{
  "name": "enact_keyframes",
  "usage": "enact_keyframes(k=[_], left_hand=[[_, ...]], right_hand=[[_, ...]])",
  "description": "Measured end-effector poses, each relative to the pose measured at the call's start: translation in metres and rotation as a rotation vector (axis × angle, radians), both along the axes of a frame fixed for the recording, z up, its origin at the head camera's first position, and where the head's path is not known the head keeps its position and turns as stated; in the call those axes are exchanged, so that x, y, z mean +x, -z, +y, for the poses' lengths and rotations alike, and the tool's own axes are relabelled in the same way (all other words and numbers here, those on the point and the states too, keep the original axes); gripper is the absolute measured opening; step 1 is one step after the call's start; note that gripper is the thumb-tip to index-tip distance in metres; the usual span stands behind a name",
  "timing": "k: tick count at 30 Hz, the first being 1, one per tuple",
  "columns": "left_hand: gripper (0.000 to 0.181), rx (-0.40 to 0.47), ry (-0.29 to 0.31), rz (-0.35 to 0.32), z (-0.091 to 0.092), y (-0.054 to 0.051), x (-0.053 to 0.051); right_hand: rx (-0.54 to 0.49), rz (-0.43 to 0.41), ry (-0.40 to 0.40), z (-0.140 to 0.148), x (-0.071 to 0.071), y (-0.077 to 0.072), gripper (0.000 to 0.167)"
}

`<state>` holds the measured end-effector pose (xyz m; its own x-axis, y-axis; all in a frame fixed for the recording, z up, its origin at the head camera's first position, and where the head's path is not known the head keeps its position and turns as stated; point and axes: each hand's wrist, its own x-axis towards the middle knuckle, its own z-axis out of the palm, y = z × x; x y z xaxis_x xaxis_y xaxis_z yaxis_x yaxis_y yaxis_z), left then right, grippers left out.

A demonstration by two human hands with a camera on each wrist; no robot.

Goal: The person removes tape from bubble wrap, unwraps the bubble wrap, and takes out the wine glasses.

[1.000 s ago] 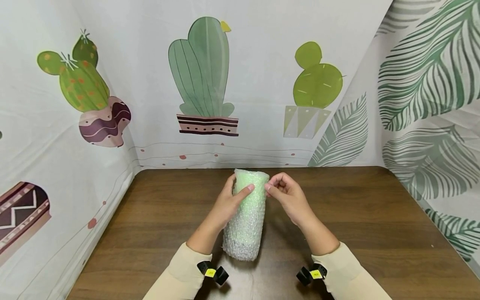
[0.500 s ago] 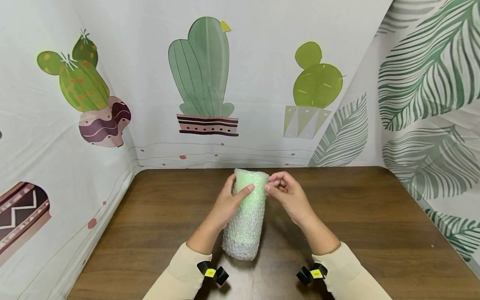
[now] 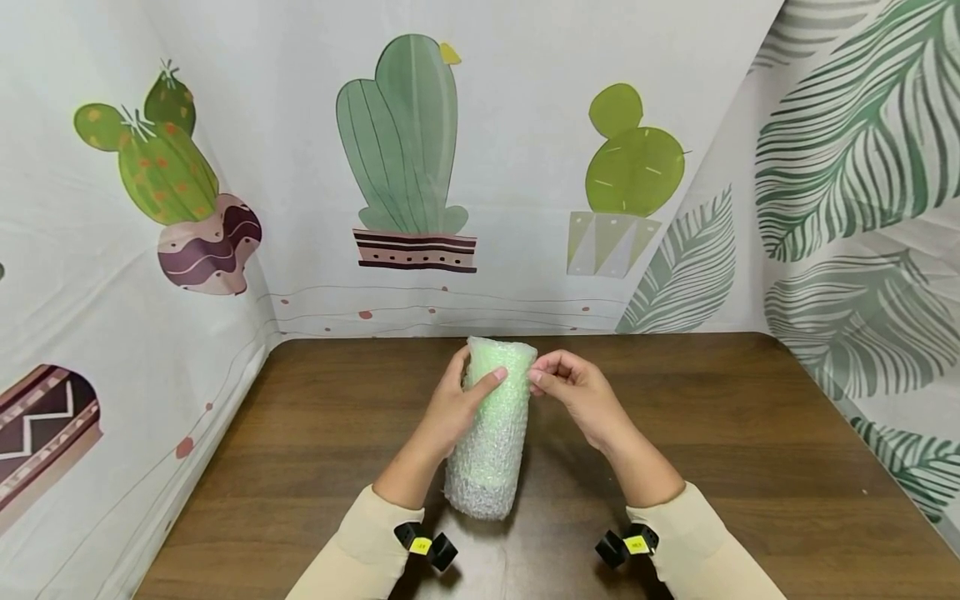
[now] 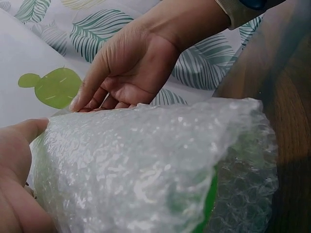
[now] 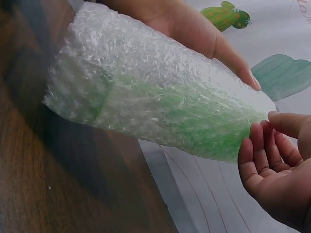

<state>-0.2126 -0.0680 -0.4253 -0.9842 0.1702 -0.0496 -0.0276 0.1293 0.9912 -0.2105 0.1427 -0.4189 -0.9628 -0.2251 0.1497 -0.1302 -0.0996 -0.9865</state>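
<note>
A cylindrical bundle of clear bubble wrap with something green inside leans over the table, its far end raised. My left hand grips its upper left side, thumb across the front. At the upper right edge, my right hand pinches the wrap between thumb and curled fingers. The right wrist view shows this right hand at the green-tinted end of the bundle. From the left wrist, the loose wrap end of the bundle shows a green edge underneath. What the green item is stays hidden by the wrap.
The brown wooden table stretches to both sides of the bundle. White cloth printed with cacti hangs behind it, and leaf-patterned cloth is on the right. Each sleeve cuff carries a small black camera.
The right hand's fingertips have drawn together at the wrap's edge and shifted slightly left. The bundle has moved a touch left with them; the left hand keeps its grip.
</note>
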Motion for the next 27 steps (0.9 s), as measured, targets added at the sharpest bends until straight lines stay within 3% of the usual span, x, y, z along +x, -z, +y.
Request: enact_keyframes(k=[9,27], left_hand=[[0.087,0.032,0.01,-0.043,-0.0025,0.002,-0.0031],[0.075,0.071,0.033,-0.045,-0.0042,0.0027,-0.0056]], right_hand=[[-0.084,-0.061,-0.021,0.0013,-0.0021,0.0037,0.008],[-0.028,0.009,0.017,0.0,-0.0017,0.0015,0.007]])
